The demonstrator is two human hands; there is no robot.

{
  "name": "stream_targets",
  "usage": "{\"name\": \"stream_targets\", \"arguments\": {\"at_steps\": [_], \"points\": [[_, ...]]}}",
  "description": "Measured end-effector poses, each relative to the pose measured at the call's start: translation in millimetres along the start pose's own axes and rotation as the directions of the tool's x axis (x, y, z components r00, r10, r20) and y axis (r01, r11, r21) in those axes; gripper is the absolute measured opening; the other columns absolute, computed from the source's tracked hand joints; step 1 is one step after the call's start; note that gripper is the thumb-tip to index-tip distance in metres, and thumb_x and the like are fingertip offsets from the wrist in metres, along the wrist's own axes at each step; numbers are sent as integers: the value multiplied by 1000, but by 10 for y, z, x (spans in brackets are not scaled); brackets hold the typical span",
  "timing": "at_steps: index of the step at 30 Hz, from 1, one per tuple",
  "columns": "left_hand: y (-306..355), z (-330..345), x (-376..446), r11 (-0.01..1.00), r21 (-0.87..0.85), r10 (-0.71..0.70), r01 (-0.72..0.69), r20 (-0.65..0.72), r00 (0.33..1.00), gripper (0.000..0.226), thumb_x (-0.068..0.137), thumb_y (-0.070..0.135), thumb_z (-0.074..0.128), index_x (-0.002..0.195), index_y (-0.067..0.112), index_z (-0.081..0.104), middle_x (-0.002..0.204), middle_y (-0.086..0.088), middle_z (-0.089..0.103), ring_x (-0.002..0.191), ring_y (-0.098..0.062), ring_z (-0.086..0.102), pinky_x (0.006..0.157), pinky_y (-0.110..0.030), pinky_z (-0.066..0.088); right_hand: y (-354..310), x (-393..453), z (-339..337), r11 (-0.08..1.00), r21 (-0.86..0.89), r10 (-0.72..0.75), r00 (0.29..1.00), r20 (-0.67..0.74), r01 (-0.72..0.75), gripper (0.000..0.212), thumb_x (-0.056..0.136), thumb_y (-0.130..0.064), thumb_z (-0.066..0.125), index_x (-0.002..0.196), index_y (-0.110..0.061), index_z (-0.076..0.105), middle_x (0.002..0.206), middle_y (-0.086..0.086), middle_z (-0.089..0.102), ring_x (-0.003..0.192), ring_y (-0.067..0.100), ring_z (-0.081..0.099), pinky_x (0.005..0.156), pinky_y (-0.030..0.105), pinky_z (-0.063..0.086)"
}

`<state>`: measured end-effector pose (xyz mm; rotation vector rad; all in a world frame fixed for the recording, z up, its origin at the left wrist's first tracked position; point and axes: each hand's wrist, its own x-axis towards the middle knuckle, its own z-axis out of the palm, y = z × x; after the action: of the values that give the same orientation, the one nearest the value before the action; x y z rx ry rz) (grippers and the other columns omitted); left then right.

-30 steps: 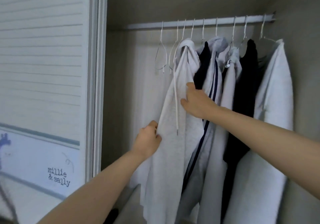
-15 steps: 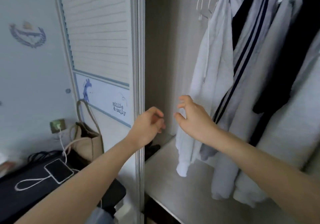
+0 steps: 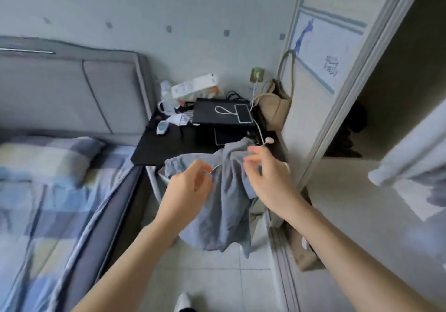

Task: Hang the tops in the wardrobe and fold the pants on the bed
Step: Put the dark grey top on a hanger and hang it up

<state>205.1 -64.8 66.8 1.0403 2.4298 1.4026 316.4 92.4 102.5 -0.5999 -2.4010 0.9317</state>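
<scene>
fingers (image 3: 205, 166) of your left hand (image 3: 185, 191) and right hand (image 3: 268, 178) curl loosely just in front of a grey-blue garment (image 3: 224, 205), draped over what looks like a white chair beside the black side table (image 3: 164, 147); whether either hand grips it, you cannot tell. a second ago both hands were on a hung hoodie; now you have turned from the wardrobe (image 3: 342, 94) toward the bed (image 3: 48, 191), likely starting the next piece.

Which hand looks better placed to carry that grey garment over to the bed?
Probably the left hand. It is at the grey garment on the side nearer the bed. The right hand reaches the garment from the wardrobe door side, farther from the bed.
</scene>
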Motion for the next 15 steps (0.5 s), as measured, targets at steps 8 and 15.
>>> {"name": "stream_targets", "arguments": {"at_steps": [8, 15], "points": [[-1009, -990, -1979, 880, -27, -446, 475, -395, 804, 14, 95, 26, 53, 92, 40, 55, 73, 13, 70, 66, -6, 65, 67, -37, 55, -1046, -803, 1573, 966, 195, -241, 855, 459, 168, 28, 96, -20, 50, 123, -12, 55, 90, -12, 66, 94, 10, 59, 80, 16, 40], [-1595, -1598, -3660, 652, -128, -677, 748, -542, 497, 15, 97, 28, 52, 89, 40, 49, 72, 15, 67, 62, 0, 60, 54, -21, 45, -1904, -1760, 2758, 927, 275, -375, 606, 702, 255, 26, 96, -23, 51, 121, -18, 54, 88, -12, 62, 88, 11, 59, 76, 13, 44]]}}
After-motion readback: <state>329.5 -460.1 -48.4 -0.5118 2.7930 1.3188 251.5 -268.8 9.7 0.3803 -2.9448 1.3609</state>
